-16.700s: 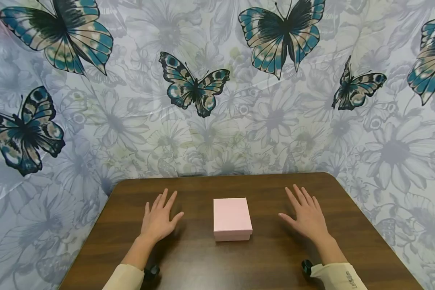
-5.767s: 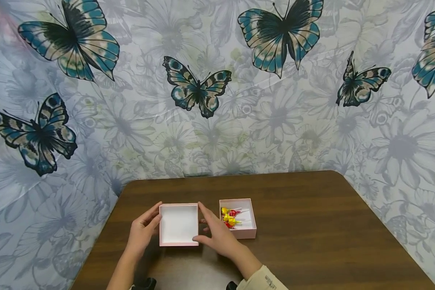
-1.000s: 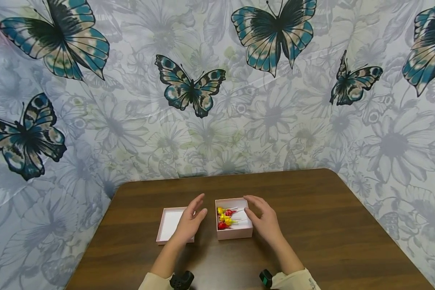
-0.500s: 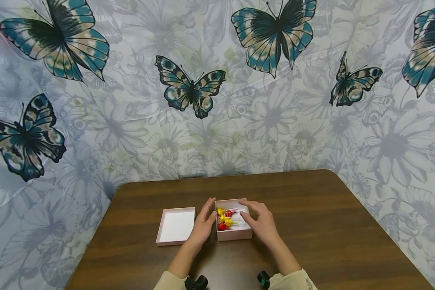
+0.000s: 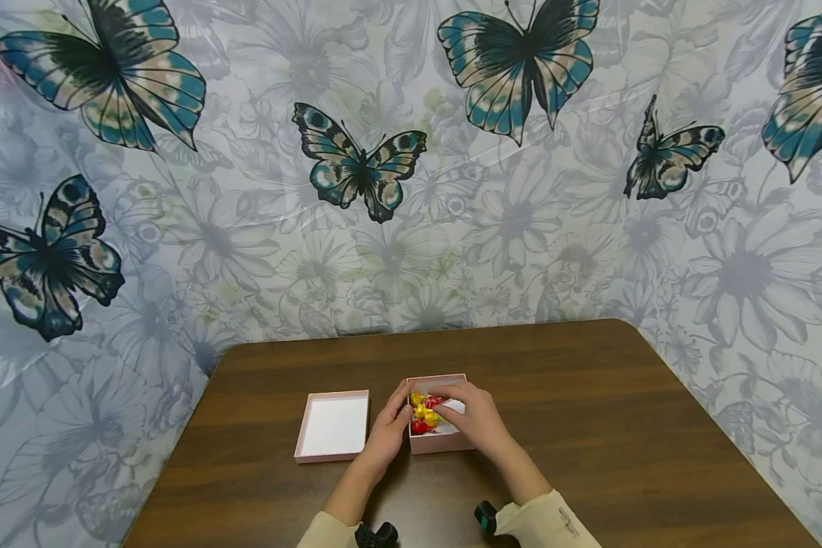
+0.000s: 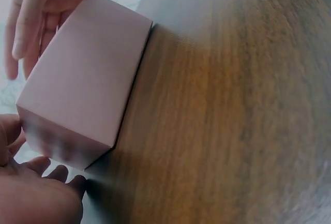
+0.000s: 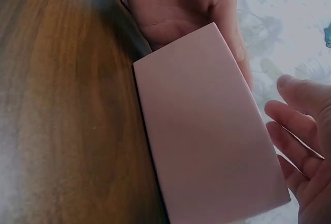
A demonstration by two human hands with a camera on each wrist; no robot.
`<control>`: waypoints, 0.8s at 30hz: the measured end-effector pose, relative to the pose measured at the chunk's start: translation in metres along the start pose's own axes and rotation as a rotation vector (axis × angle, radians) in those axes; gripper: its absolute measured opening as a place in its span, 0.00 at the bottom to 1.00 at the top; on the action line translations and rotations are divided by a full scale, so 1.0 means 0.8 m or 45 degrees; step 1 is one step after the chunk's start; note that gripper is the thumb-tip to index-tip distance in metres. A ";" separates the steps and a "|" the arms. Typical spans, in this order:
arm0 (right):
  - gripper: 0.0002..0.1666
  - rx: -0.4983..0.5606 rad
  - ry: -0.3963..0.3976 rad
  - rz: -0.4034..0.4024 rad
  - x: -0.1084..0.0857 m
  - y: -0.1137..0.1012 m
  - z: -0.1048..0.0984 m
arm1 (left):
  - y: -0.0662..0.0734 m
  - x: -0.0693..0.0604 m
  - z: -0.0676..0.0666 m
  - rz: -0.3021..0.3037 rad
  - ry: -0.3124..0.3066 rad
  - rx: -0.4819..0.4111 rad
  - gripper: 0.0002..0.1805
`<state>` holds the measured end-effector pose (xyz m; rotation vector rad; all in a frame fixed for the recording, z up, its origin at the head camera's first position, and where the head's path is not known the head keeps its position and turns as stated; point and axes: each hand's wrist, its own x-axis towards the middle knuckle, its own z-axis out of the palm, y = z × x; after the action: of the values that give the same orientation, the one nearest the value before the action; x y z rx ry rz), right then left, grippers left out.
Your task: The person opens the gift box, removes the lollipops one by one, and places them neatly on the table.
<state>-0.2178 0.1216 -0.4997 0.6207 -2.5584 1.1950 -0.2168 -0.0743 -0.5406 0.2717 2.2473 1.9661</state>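
An uncovered pink box (image 5: 441, 444) stands on the table, with several lollipops (image 5: 422, 415) in red and yellow wrappers lying in its left part. My left hand (image 5: 383, 434) rests by the box's left wall, its fingers loosely extended. Over the box's right side reaches my right hand (image 5: 481, 418), thumb and fingers spread apart above the lollipop sticks, which it hides. In the right wrist view, the right hand (image 7: 310, 131) holds nothing visible beside the box (image 7: 207, 131). In the left wrist view, the left hand (image 6: 41, 193) is at the box's (image 6: 88, 69) end; the lollipops are hidden there.
The box lid (image 5: 333, 426) lies inside up on the brown wooden table (image 5: 589, 426), left of the box. A butterfly-printed cloth (image 5: 520, 251) hangs behind the table's far edge. Dark devices sit at both wrists.
The lid came off the box earlier and was laid to the left. Over the last second my left hand moved right to the box's side, while my right hand moved left over the lollipops.
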 end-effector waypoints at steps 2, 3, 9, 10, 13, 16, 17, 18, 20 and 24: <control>0.14 -0.013 -0.023 -0.045 0.004 -0.001 0.002 | -0.001 -0.001 0.000 0.006 -0.024 -0.001 0.27; 0.14 -0.016 -0.036 -0.062 0.005 -0.001 0.004 | -0.001 -0.001 0.000 0.007 -0.034 -0.002 0.27; 0.13 0.014 -0.146 -0.111 0.011 0.002 0.011 | -0.005 -0.003 0.001 -0.009 -0.063 -0.018 0.28; 0.13 0.013 -0.170 -0.118 0.012 0.002 0.012 | -0.005 -0.004 0.001 -0.007 -0.065 -0.022 0.28; 0.12 -0.039 -0.248 -0.110 0.017 0.002 0.016 | -0.006 -0.004 0.000 -0.007 -0.060 -0.034 0.27; 0.11 -0.112 -0.334 -0.108 0.022 0.000 0.020 | -0.006 -0.003 -0.001 0.000 -0.065 -0.042 0.28; 0.10 -0.129 -0.363 -0.105 0.024 0.000 0.021 | -0.007 -0.003 -0.002 0.001 -0.069 -0.045 0.28; 0.10 -0.144 -0.384 -0.111 0.025 -0.001 0.023 | -0.007 -0.002 -0.002 0.004 -0.070 -0.046 0.28; 0.09 -0.165 -0.422 -0.124 0.027 -0.002 0.026 | -0.009 -0.002 -0.003 0.010 -0.077 -0.042 0.28; 0.07 -0.195 -0.441 -0.161 0.029 -0.003 0.030 | -0.010 -0.002 -0.004 0.009 -0.080 -0.030 0.28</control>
<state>-0.2382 0.0949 -0.5041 1.0124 -2.8033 0.9059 -0.2167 -0.0789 -0.5478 0.3346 2.1860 1.9582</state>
